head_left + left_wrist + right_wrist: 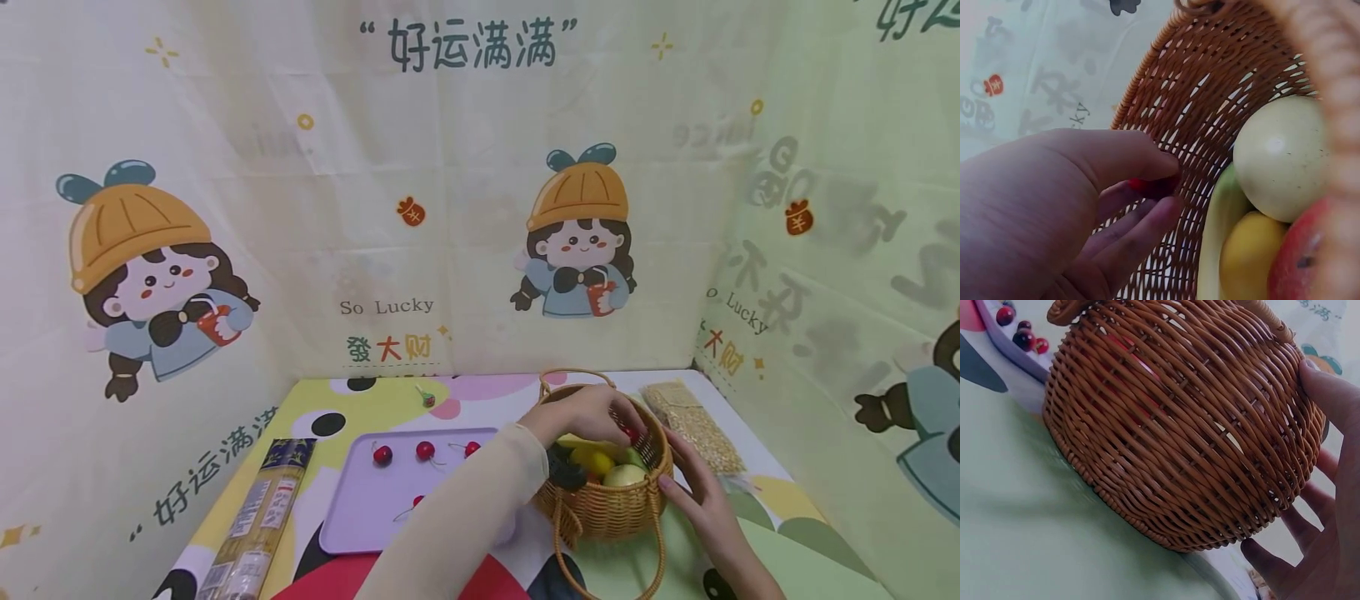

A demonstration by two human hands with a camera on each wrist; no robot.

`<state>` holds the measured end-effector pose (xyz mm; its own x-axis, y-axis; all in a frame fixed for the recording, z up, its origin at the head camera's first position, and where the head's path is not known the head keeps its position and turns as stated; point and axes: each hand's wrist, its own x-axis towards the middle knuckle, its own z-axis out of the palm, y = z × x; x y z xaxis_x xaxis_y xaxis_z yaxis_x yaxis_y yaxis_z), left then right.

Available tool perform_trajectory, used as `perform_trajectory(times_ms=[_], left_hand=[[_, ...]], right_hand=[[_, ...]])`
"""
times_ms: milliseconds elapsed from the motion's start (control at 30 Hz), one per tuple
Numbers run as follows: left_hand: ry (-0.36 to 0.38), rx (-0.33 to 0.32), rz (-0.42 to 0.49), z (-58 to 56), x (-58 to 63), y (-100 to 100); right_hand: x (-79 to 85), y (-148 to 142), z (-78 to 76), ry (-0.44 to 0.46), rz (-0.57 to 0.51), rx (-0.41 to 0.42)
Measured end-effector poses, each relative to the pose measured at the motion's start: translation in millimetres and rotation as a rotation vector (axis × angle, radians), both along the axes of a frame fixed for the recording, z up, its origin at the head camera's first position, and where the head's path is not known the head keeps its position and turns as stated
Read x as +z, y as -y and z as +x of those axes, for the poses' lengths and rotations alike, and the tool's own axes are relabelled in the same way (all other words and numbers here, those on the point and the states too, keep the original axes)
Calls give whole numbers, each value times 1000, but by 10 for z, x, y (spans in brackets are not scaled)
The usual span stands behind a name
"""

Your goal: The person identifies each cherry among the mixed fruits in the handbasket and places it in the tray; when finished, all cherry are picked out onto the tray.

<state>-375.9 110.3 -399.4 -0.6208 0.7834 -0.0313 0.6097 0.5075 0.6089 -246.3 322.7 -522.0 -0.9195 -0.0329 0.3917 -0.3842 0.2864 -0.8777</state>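
A brown wicker basket (611,515) with looped handles stands on the table, holding several fruits. My left hand (588,414) reaches in over its rim and pinches a cherry (1154,186) between thumb and fingers, close to the woven inner wall. Beside it in the left wrist view lie a pale round fruit (1280,156), a yellow fruit (1249,253), a long greenish-yellow fruit (1215,234) and a red fruit (1300,262). My right hand (703,487) grips the basket's right side, thumb up by the rim and fingers spread along the outer weave.
Left of the basket lies a lilac tray (348,517) with several stemmed cherries (425,451). A long clear packet (258,512) rests at the far left. Behind the basket on the right is a bag of pale grains (693,425). A small green-and-red item (427,398) lies at the back.
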Motion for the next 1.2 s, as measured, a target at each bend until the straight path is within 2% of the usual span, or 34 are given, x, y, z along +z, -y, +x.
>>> perform_trajectory(times_ms=[67,167,333,400,600,700,800,1000,1067,1200], left_hand=[[-29,-18,23,14,19,51],[-48,-9,92,82,32,152],[-19,80,270,318,-17,374],[23,114,361,436,-45,472],[201,155,642,764,-95,785],[283,207,737,913,-149,990],[324,279,788,1049,-282,1231],[300,446,805,1295,-626,1809],[291,511,807,1363,-731,2022],[249,684,792,1475,-922,2453]], right_hand=[[4,0,1,3,2,-1],[11,-3,-1,3,5,-3],[24,-15,7,15,15,-19],[23,-20,14,22,17,-27],[-3,-42,27,18,5,-35],[-16,-50,36,20,5,-39],[-26,-46,46,19,5,-40],[-23,-20,41,-18,-3,-21],[-19,-14,32,-30,-6,-19],[-14,0,19,-26,-5,-13]])
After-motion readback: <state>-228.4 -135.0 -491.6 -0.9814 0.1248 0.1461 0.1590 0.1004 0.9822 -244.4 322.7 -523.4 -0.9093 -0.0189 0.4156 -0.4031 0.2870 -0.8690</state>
